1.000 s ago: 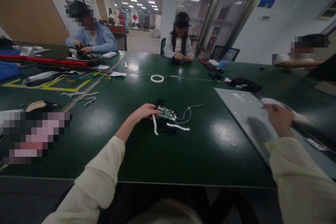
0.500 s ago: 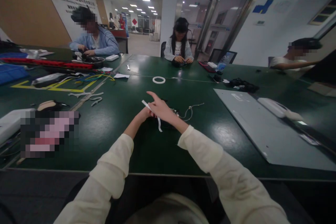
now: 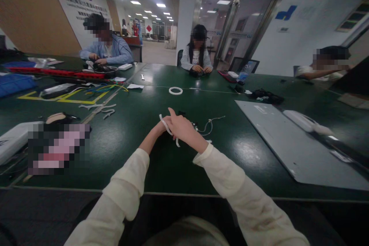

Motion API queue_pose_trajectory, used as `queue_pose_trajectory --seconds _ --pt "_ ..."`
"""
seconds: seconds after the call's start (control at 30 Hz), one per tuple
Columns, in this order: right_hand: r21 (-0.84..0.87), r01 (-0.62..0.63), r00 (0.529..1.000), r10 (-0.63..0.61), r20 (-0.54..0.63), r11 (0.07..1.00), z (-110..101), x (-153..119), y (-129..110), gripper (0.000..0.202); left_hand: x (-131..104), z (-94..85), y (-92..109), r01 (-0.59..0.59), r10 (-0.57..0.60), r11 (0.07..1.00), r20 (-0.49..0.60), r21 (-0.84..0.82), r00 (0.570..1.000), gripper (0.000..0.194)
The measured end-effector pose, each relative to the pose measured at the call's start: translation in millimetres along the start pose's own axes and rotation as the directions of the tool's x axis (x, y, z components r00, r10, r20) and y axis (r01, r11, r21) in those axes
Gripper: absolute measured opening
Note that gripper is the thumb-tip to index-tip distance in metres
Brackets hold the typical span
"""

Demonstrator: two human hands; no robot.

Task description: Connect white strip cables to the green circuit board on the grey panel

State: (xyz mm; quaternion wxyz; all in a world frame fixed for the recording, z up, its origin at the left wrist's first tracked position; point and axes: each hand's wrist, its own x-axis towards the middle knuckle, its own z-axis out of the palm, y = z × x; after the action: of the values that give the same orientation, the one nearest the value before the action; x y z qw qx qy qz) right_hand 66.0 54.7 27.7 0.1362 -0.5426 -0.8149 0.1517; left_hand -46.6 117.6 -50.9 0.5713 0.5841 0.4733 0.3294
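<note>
My hands meet over the middle of the table. My right hand [image 3: 184, 130] lies partly over my left, thumb raised and the other fingers curled under, mostly out of sight. A narrow white strip, like tape [image 3: 165, 124], runs between the hands, one end standing up on the left and a curled tail hanging below. My left hand [image 3: 160, 127] has its fingers hidden behind the right; what they hold I cannot make out. Just beyond my right hand, a thin cable [image 3: 210, 123] with small connectors trails over the tabletop. Something dark shows behind the hands.
A white tape roll [image 3: 175, 90] lies ahead on the green table [image 3: 138, 115]. A grey panel [image 3: 276, 138] lies at right. Left are grey strips [image 3: 99, 108], a white case [image 3: 17, 138] and a blue bin [image 3: 15, 84]. Several people sit around the table.
My right hand has turned slightly, its thumb now pointing more upward. The strip's upper end stands steeper, nearer my left hand. The whole view has shifted slightly.
</note>
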Motion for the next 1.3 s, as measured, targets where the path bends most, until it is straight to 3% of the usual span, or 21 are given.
queue_pose_trajectory --seconds 0.1,0.2,0.27,0.33,0.4,0.47,0.53,0.67,1.07,1.3 --pt "0.103 -0.016 1.0 0.015 0.007 0.995 -24.0 -10.0 28.6 0.056 10.4 3.0 -0.6 0.031 -0.031 0.999 0.006 0.039 0.999 0.014" --pt "0.188 -0.084 0.983 0.113 -0.147 0.979 -47.8 -17.8 97.8 0.052 17.3 4.0 -3.7 0.07 -0.071 0.997 0.016 0.045 0.997 0.02" --pt "0.077 -0.178 0.913 0.194 -0.359 0.981 -59.4 -27.1 158.8 0.051 18.1 4.0 -4.7 0.08 -0.081 0.997 0.019 0.008 0.997 0.024" --pt "-0.066 -0.372 0.798 0.283 -0.532 0.926 -65.1 -42.6 219.2 0.05 16.4 4.0 -3.6 0.083 -0.083 0.995 0.009 -0.051 0.997 0.027" --pt "-0.16 -0.546 0.728 0.372 -0.576 0.822 -64.9 -62.1 269.4 0.051 13.6 4.3 -0.8 0.085 -0.085 0.992 0.001 -0.098 0.996 0.027" --pt "-0.192 -0.668 0.667 0.464 -0.584 0.719 -60.6 -80.0 304.4 0.052 11.2 4.3 2.6 0.09 -0.091 0.987 -0.002 -0.136 0.996 0.026" --pt "-0.21 -0.71 0.654 0.519 -0.551 0.672 -55.4 -91.6 324.8 0.051 9.8 3.7 5.0 0.098 -0.1 0.979 -0.005 -0.179 0.995 0.024" --pt "-0.204 -0.701 0.678 0.548 -0.49 0.684 -50.1 -94.3 335.0 0.051 9.1 0.9 4.8 0.119 -0.128 0.961 -0.02 -0.248 0.992 0.021" --pt "-0.224 -0.615 0.753 0.48 -0.45 0.756 -46.6 -89.3 316.2 0.047 1.1 -1.0 5.2 0.114 -0.129 0.93 -0.021 -0.349 0.991 0.017" --pt "-0.157 -0.573 0.768 0.459 -0.447 0.805 -44.9 -87.1 311.2 0.048 1.5 -5.4 2.8 0.134 -0.157 0.937 -0.046 -0.323 0.987 0.022"
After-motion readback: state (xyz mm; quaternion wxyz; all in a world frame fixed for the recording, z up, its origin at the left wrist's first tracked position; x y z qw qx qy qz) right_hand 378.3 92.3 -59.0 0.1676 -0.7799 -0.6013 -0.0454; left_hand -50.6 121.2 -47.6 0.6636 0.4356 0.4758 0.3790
